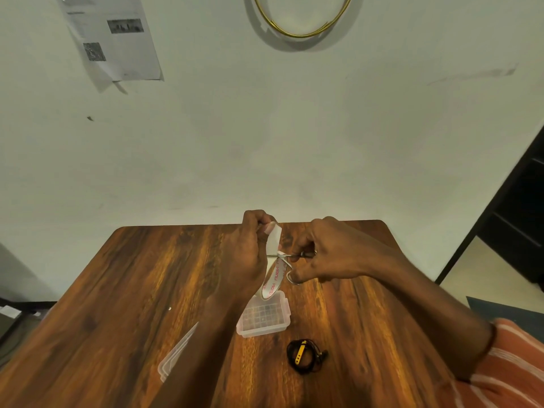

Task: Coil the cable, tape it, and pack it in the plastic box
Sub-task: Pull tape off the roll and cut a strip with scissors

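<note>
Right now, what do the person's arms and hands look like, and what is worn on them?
Both hands, left hand and right hand, are bare, without gloves. The forearms are bare too. A thin dark band circles the right arm just below an orange sleeve with white stripes. No left sleeve is in view.

Wall: pale plaster wall (294, 136), scuffed with faint dark smears toward the right.
On the wall: a printed paper sheet (110, 36) hangs tilted at upper left; a gold-rimmed round frame (303, 32) hangs at top centre, cut off by the edge.
Furniture: wooden table (141, 290) with rounded corners, pushed against the wall; dark shelving (512, 213) on the right.
Floor: light tile (482, 278) beside the shelving.
Light: dim, warm, soft shadows.
</note>
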`<action>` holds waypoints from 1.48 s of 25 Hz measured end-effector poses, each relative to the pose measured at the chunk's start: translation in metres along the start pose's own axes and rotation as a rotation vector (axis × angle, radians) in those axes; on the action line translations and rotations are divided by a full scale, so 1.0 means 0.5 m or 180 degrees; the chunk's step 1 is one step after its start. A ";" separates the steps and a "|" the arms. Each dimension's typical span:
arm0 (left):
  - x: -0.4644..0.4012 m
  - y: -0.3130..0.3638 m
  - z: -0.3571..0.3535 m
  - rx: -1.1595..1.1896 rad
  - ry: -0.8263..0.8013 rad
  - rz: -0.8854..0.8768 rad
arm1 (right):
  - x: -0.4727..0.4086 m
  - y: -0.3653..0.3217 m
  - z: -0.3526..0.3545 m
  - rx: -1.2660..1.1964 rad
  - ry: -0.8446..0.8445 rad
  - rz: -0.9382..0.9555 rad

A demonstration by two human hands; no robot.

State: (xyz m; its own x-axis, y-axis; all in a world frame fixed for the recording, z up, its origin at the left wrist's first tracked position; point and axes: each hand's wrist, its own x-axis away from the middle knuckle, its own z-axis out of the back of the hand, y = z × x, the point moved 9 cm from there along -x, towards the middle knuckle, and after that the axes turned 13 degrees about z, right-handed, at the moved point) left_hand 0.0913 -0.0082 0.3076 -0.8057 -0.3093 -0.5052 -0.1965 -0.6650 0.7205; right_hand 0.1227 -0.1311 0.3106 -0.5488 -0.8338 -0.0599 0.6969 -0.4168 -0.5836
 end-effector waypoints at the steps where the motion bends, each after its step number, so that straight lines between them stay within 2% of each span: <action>1: 0.000 0.000 -0.001 -0.0012 0.0006 -0.0018 | -0.001 0.000 -0.002 -0.0060 -0.0039 0.0018; 6: 0.004 0.007 0.001 -0.0027 0.0017 -0.0099 | 0.005 0.012 -0.006 -0.0134 -0.0162 -0.0017; 14: 0.015 0.024 0.005 0.0046 0.0115 -0.0215 | 0.013 -0.001 -0.001 -0.0343 0.0011 0.0002; 30: 0.018 0.003 -0.004 0.0322 0.0055 -0.0137 | 0.021 0.008 -0.014 -0.0752 -0.0140 -0.0146; 37: 0.017 0.007 0.003 0.0398 0.0062 -0.0132 | 0.017 0.008 -0.010 -0.0575 0.0019 -0.0295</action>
State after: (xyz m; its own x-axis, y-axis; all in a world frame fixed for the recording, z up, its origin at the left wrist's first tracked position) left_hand 0.0829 -0.0124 0.3064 -0.7846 -0.2973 -0.5441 -0.2985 -0.5879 0.7518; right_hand 0.1186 -0.1381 0.3036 -0.6098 -0.7926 -0.0036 0.5495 -0.4195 -0.7226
